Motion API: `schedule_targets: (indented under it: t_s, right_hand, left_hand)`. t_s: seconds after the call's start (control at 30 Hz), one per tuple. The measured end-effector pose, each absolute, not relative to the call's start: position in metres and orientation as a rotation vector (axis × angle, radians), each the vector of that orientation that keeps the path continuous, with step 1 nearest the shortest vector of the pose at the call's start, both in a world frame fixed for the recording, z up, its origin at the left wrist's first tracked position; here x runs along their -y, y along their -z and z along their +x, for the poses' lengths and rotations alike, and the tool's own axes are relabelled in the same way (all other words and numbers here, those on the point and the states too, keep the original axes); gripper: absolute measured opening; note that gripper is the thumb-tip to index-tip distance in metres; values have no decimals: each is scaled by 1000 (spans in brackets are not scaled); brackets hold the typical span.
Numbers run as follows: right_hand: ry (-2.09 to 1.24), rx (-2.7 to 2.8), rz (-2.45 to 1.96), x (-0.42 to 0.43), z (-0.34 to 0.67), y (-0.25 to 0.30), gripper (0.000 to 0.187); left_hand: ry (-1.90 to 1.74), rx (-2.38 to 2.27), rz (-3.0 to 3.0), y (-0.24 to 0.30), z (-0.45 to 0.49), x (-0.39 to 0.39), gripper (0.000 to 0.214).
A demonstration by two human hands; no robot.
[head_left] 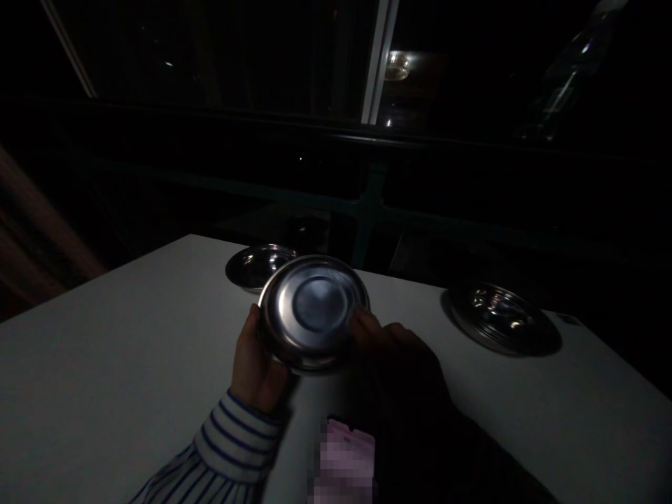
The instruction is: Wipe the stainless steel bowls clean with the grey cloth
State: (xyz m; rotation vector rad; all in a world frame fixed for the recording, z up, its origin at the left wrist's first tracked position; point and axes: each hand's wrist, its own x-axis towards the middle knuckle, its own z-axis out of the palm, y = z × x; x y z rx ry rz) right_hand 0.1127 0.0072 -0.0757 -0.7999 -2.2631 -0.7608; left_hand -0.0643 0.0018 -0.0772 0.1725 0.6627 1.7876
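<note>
A round, shiny metal dish (318,304) is held up tilted above the white table, its face with a central ring turned towards me. My left hand (257,367), in a blue-striped cuff, is closed around its lower left rim. On the right, my right hand (396,346) has its bent fingers at the dish's edge; it is dark and partly blurred, and its thumb is hidden. Behind the dish, to the left, another metal dish (255,266) rests on the table, partly covered by the held one. Several nested metal dishes (504,318) form a stack at the right.
A phone with a pink, pixelated screen (346,458) is near the front, below the held dish. The white table (131,336) ends at a far edge, beyond which are dark window frames (379,63). A curtain-like cloth (42,238) hangs at the left.
</note>
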Motion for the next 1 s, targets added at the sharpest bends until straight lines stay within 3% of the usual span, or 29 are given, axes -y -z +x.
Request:
schedule_targets:
  t_s: [1.0]
  right_hand:
    - [916, 2196, -989, 12, 101, 89, 43]
  left_hand:
    - [-1832, -708, 100, 64, -61, 1, 25]
